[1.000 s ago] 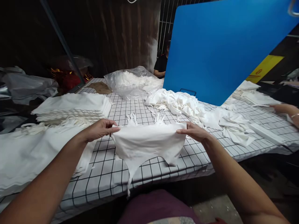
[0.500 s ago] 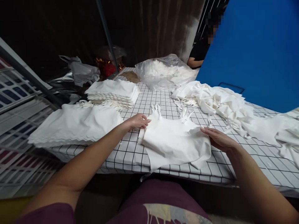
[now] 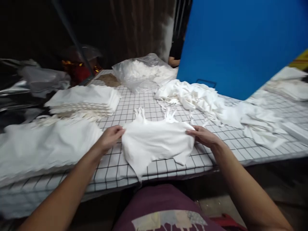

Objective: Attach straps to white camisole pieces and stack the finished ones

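In front of me a white strappy top (image 3: 158, 138) is stretched out on the checked cloth, its thin straps pointing away from me and a pointed corner hanging toward the table edge. My left hand (image 3: 111, 137) pinches its left side between thumb and fingers. On the opposite side, my right hand (image 3: 202, 134) grips the upper right part of the garment, thumb on top. Left of my left hand lies a stack of folded white garments (image 3: 53, 141), with a second stack (image 3: 83, 98) behind it.
A heap of white garments (image 3: 192, 96) spreads over the right of the checked table (image 3: 137, 99). Behind are a clear plastic bag (image 3: 146, 70) of white pieces and a large blue board (image 3: 228, 45). A person's arm (image 3: 173, 61) shows beside the board.
My left hand has closed on the top's left side, and my right hand has taken hold of the right. The fabric is now pulled smoother. My view has turned to the right.
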A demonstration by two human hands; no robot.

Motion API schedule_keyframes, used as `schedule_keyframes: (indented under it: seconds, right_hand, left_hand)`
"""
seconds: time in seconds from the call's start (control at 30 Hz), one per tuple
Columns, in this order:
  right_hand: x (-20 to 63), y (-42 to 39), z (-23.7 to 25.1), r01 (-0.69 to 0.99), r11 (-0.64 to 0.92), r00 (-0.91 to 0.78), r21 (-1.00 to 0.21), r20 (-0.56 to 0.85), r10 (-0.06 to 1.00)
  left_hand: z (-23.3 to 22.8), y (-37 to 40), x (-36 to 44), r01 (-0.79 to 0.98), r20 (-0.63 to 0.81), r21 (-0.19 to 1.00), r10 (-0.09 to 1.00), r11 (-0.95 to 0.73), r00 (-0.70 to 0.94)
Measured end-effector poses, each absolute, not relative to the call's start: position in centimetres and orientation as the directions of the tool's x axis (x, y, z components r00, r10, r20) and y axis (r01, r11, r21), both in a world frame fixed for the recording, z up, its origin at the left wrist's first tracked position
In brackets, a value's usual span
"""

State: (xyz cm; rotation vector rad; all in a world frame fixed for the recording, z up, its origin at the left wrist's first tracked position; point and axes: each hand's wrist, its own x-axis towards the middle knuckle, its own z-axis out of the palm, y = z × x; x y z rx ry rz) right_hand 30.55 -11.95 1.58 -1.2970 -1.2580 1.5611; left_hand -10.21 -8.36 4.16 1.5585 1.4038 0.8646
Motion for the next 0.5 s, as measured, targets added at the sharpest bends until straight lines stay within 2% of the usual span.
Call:
schedule_keyframes:
  seconds: [0.1, 0.17, 0.27, 0.4, 0.5]
  right_hand:
    - [30.5, -12.2, 1.6, -0.124, -0.316, -0.240, -0.941, -0.281, 0.929]
    - [30.4, -12.4, 1.5, -0.171, -0.324, -0.257, -0.930, -0.275, 0.926]
    - [30.3, -12.7, 1.5, -0.198, -0.353, -0.270, -0.915, -0.295, 0.916]
    - [30.7, -13.3, 1.6, -0.259, -0.343, -0.226, -0.903, -0.288, 0.931]
    - [31.1, -13.7, 2.0, -0.285, -0.316, -0.219, -0.905, -0.259, 0.941]
  left_hand:
    - [4.2, -8.0, -10.2, 0.148, -0.159, 0.977, 0.987, 0.152, 0.037]
    - [3.9, -8.0, -9.6, 0.088, -0.190, 0.978, 0.982, 0.190, -0.009]
    - [3.4, -8.1, -8.6, 0.049, -0.188, 0.980, 0.981, 0.190, -0.049]
    - [3.4, -8.2, -8.3, 0.006, -0.258, 0.966, 0.966, 0.258, -0.012]
    - [3.6, -8.3, -8.6, 0.134, -0.315, 0.944, 0.945, 0.302, 0.091]
